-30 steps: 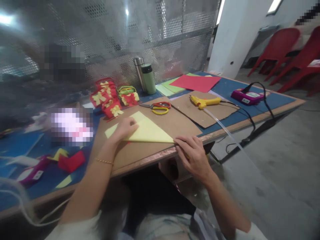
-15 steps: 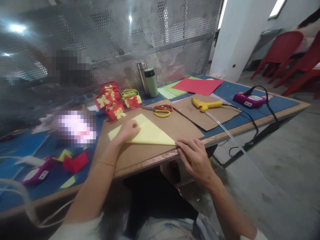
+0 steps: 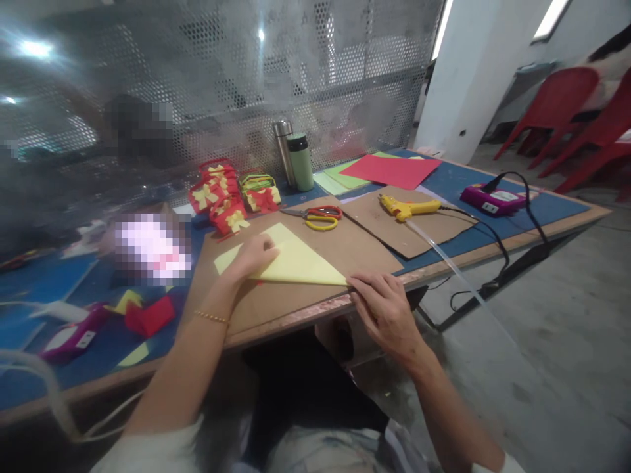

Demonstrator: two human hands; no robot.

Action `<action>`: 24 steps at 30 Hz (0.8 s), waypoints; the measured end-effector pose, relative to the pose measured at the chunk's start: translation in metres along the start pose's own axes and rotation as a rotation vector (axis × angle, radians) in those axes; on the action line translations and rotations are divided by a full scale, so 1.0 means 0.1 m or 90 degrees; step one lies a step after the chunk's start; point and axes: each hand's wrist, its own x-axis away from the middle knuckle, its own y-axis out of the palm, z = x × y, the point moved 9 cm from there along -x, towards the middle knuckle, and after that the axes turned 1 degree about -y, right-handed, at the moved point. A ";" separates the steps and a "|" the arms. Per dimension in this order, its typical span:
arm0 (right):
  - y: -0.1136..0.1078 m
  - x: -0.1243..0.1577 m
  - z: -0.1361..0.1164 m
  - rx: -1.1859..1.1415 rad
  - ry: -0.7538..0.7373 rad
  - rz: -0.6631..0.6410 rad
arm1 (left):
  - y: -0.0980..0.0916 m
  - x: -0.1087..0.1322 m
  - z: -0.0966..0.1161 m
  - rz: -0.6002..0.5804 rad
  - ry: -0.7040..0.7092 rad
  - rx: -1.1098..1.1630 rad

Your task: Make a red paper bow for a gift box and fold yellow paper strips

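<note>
A sheet of pale yellow paper (image 3: 300,259), folded along its near edge, lies on a brown cardboard sheet (image 3: 362,246). My left hand (image 3: 256,255) rests on the paper with curled fingers, pressing it down; its fingertips are partly hidden. At the paper's right corner, by the table's front edge, my right hand (image 3: 382,302) has its fingers closed on the tip. Red-and-yellow handled scissors (image 3: 320,215) lie just beyond the paper.
Red paper baskets with yellow bows (image 3: 217,194) stand at the back left, near a green flask (image 3: 300,163). A yellow glue gun (image 3: 409,207) rests on another cardboard piece. Red paper (image 3: 392,171) and a purple power socket (image 3: 493,197) lie to the right.
Both hands and the paper keep nearly the same positions. Only the camera view has shifted slightly.
</note>
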 end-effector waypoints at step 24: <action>-0.11 -0.37 0.08 0.023 -0.032 -0.071 | 0.04 0.09 0.16 -0.008 0.016 -0.074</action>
